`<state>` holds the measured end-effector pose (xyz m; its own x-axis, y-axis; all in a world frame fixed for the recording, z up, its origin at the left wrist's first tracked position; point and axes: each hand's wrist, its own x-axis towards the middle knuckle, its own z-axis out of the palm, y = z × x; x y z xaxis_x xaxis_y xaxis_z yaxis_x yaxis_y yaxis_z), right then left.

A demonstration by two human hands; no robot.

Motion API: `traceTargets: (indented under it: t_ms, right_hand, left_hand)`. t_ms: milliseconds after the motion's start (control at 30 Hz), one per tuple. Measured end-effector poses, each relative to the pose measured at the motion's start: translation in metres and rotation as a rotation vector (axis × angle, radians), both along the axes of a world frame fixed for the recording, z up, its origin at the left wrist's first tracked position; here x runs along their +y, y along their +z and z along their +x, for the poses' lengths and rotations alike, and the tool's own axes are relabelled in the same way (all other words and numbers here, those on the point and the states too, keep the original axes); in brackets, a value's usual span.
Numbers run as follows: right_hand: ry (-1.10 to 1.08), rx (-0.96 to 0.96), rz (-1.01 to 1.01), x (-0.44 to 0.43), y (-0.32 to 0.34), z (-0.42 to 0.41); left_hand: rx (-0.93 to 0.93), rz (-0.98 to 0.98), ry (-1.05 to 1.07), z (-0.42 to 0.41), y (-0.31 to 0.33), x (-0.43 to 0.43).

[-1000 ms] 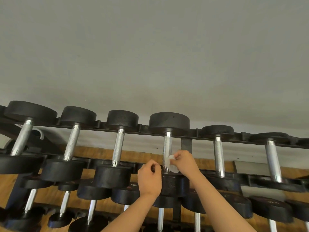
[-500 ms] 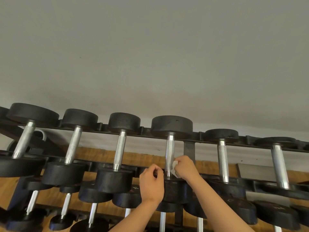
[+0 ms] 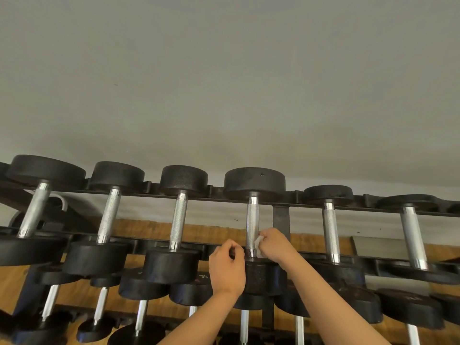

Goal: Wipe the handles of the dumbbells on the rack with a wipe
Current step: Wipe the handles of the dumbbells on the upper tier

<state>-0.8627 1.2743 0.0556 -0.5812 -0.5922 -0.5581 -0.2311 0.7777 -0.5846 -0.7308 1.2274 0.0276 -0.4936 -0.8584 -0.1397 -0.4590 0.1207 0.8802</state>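
Two arms of one person show. The left hand (image 3: 227, 268) and the right hand (image 3: 273, 246) are bare, and so are both wrists. The left forearm (image 3: 196, 322) and the right forearm (image 3: 331, 302) are bare too, uncovered along the whole length in view, down to the bottom edge of the picture, which cuts them off. Both forearms are slim and smooth, widening evenly from the wrist toward the elbow. The left hand shows its back, rounded knuckles and a faint wrist crease. The fingernails are too small to make out.
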Motion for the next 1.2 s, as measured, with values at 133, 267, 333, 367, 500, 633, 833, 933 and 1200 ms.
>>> traceTargets:
  t_ms: [133,267,333,367,500,633,833,933,1200]
  right_hand:
    - [-0.033,-0.005,0.021,0.004,-0.002,-0.001]
    - [-0.053,-0.093,0.009,-0.007,0.003,-0.004]
    - [-0.049,-0.040,-0.007,0.000,0.001,-0.001]
    - [-0.046,-0.016,-0.014,0.005,0.000,0.001]
    - [0.016,0.074,-0.023,0.013,0.003,0.002]
    - [0.023,0.167,-0.065,0.014,0.006,0.005]
    - [0.089,0.206,-0.139,0.009,0.007,0.004]
    - [0.033,0.241,-0.244,0.001,0.008,-0.004]
    - [0.122,0.223,-0.255,-0.001,0.005,-0.007]
  left_hand:
    - [0.005,0.006,0.000,0.000,-0.002,-0.002]
    - [0.009,0.005,0.005,0.001,-0.001,0.000]
    - [0.007,0.005,0.002,0.001,-0.002,0.000]
    - [0.007,0.007,0.002,0.000,-0.001,0.000]
    - [0.010,-0.003,0.001,-0.003,0.000,-0.001]
    - [0.007,-0.012,-0.006,-0.001,0.000,0.001]
    - [0.003,-0.003,-0.002,-0.001,-0.001,-0.001]
    - [-0.001,-0.007,-0.004,-0.002,0.001,-0.001]
    - [-0.009,-0.003,0.004,-0.002,0.002,-0.001]
